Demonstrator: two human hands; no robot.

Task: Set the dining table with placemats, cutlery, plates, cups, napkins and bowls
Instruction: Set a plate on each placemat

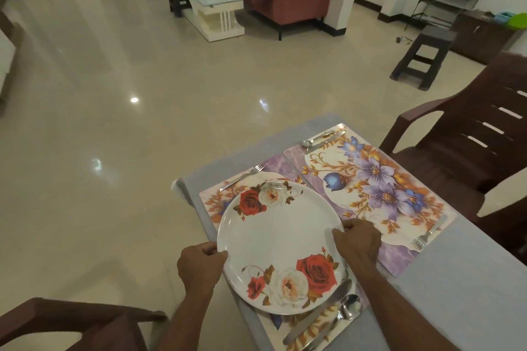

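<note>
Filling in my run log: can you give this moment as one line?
step: placing plate | left hand: gripping rim | right hand: gripping rim | target: near placemat | far placemat: no plate

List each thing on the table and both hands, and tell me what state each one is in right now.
Plate: held by its rim over the near placemat.
Left hand: gripping the plate's left edge.
Right hand: gripping its right edge.
Far placemat: flat, no plate.
Near fork, knife, spoon: lying on the near placemat.
</note>
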